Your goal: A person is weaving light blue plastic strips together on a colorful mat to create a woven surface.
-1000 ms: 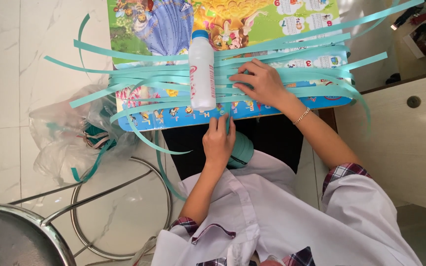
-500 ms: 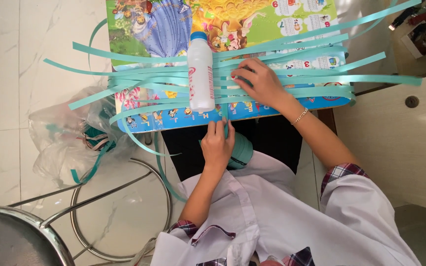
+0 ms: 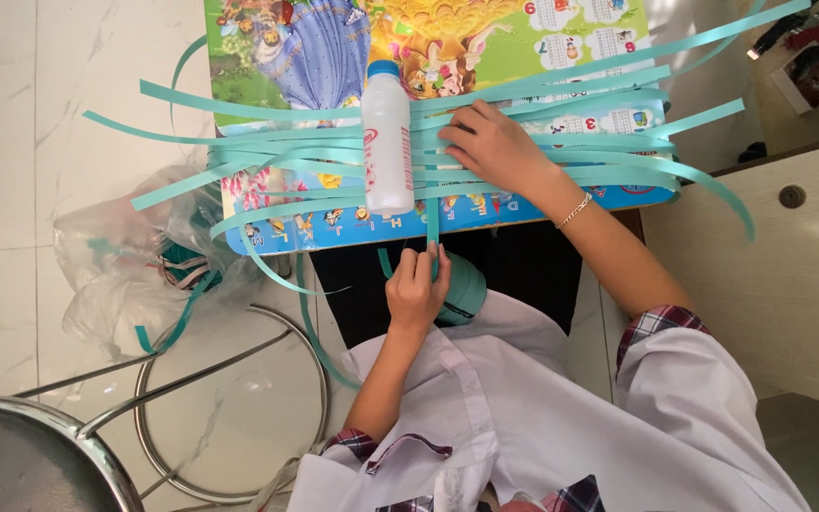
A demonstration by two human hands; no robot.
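— What sits on the desk (image 3: 267,47)?
— One white plastic bottle (image 3: 388,142) with a blue cap, lying across a spread of teal paper strips (image 3: 277,152). Its label is a pale band with red print, near the cap end. The desk top itself is a bright cartoon picture, with a blue border of letters along the near edge and small number panels at the far right.
— How many strips?
— Too many and too overlapped to count; well over ten, fanning past both desk edges.
— And the hands?
— The right hand (image 3: 490,147) lies flat, its grip released, pressing the strips just beside the bottle. The left hand (image 3: 416,289) is below the desk's near edge, its grip pinched on one upright teal strip (image 3: 432,223).
— Any containers?
— One clear plastic bag (image 3: 135,261) on the tiled floor (image 3: 11,123), left of the desk, with more teal strips inside. A metal stool (image 3: 40,455) stands nearer the camera.
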